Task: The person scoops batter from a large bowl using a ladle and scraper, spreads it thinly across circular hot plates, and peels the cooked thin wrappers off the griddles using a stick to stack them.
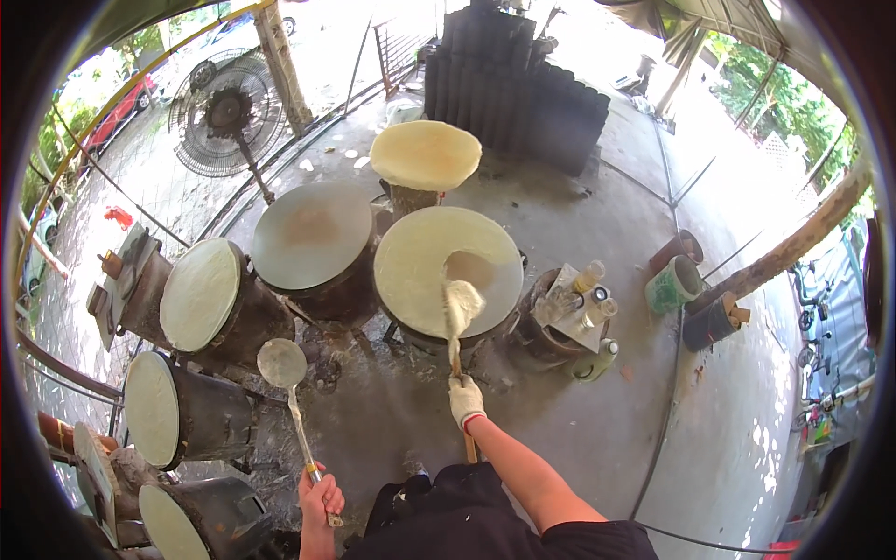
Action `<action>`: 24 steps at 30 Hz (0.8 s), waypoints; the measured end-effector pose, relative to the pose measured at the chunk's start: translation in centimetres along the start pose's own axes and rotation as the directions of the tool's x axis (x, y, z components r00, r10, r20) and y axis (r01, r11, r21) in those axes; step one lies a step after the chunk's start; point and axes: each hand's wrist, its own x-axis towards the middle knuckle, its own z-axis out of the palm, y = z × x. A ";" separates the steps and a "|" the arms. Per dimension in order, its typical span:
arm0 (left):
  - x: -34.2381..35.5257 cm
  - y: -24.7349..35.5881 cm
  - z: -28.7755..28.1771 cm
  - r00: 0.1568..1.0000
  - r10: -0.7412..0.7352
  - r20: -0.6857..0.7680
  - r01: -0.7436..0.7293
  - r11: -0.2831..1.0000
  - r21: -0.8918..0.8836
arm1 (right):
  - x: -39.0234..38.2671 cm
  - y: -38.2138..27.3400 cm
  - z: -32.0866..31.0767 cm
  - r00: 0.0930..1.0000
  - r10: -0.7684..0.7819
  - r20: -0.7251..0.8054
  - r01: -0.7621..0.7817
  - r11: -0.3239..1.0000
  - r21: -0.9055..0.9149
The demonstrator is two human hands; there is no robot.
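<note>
In my closed left hand (320, 497) is the handle of a long ladle (282, 363), its round, batter-smeared bowl over the floor left of centre. My right hand (466, 401), in a white glove with a red cuff, is wrapped round the wooden handle of a batter-coated spreader (464, 303). The spreader's head is over the middle round griddle (511, 283), apparently touching it. Pale batter (411, 257) covers much of that griddle; a brownish patch and grey metal show at its right. Behind it, a yellowish round crepe (426, 154) covers another stove top.
A grey griddle (313, 233) without batter stands left of the middle one. Several drum stoves with pale batter tops (200, 295) curve down the left side. Bottles and jars (590, 277) crowd a stand at right. A large fan (227, 112) and stacked dark cylinders (504, 84) stand behind.
</note>
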 end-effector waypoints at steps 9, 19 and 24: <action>-0.1 -5.4 10.9 0.999 0.016 0.039 -0.012 0.996 -0.094 | 4.2 2.9 -11.2 0.967 -0.043 0.250 0.053 0.998 -0.035; 1.5 -10.1 21.6 0.998 0.010 0.068 -0.005 0.998 -0.068 | 11.0 0.2 -20.7 0.926 -0.191 0.327 0.309 0.881 -0.359; 2.2 -10.5 24.4 0.999 0.028 0.034 -0.028 1.000 -0.008 | 14.8 -3.0 -20.4 0.936 -0.238 0.261 0.311 0.905 -0.289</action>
